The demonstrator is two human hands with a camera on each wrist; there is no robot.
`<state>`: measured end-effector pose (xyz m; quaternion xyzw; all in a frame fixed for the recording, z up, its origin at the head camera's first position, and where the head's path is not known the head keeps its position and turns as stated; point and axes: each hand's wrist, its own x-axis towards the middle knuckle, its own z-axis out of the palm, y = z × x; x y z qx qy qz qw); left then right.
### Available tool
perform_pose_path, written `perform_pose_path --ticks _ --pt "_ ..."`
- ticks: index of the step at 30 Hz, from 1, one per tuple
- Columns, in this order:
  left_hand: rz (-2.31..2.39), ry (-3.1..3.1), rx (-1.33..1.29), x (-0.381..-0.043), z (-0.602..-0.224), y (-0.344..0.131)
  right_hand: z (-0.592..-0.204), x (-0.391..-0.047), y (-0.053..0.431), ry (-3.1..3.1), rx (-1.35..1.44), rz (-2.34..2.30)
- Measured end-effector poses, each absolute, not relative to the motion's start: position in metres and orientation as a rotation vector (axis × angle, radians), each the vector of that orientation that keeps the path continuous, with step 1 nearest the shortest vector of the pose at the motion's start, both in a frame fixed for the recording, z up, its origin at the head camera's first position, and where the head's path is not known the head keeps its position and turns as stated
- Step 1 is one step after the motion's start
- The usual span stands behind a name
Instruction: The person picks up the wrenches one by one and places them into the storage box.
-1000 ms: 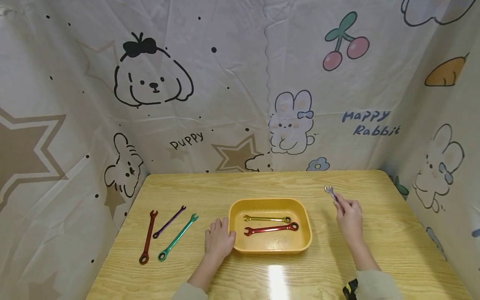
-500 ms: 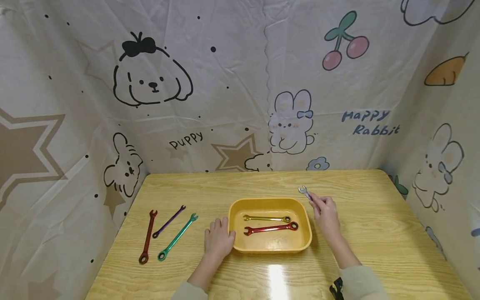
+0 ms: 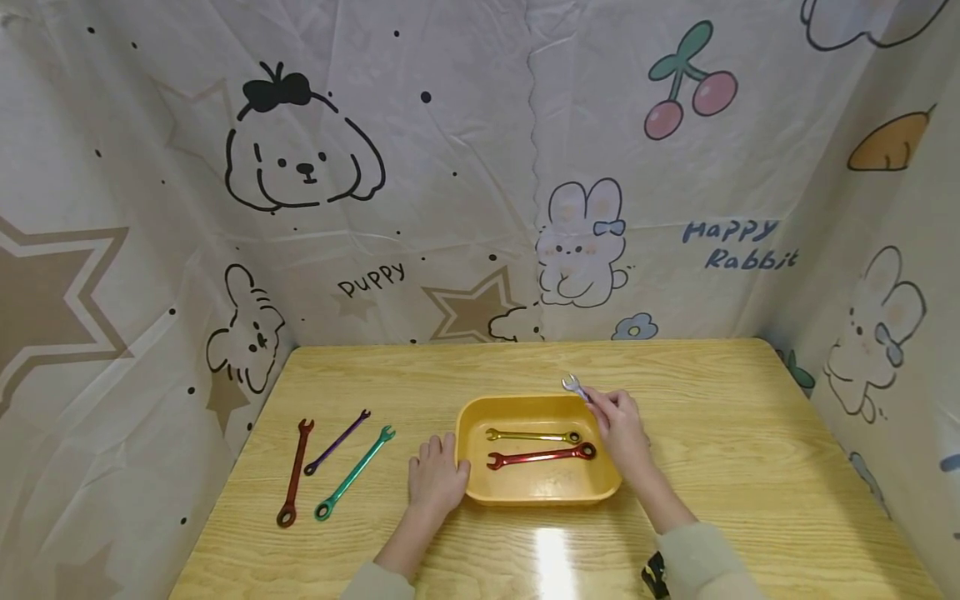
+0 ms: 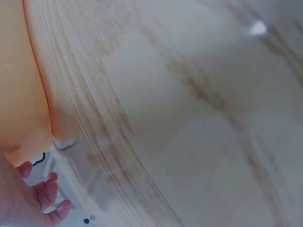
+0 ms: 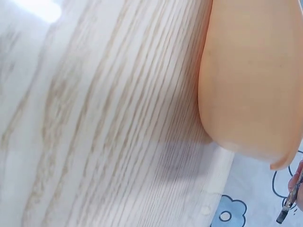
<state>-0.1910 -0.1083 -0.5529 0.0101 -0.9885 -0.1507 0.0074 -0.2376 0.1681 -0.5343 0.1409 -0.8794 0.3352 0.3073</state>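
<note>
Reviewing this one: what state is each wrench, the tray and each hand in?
Tray, upright on the table
Yellow wrench, lying in the tray
Bright red wrench, lying in the tray
Silver wrench, held up, not in the tray
Dark red wrench, lying on the table
Purple wrench, lying on the table
Green wrench, lying on the table
Right hand, holding the silver wrench
Left hand, against the tray's left side
</note>
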Motion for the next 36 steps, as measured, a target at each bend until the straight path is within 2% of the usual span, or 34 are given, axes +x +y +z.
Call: perform_pose_path --ticks 20,36 --pt "-0.469 -3.097 0.037 -0.191 -0.554 -0.109 -0.540 -0.239 0.132 -2.309 0.600 0.823" --pt "-0.483 -3.089 0.036 -0.192 -0.556 -0.109 -0.552 -0.237 0.114 -2.446 0.651 0.786"
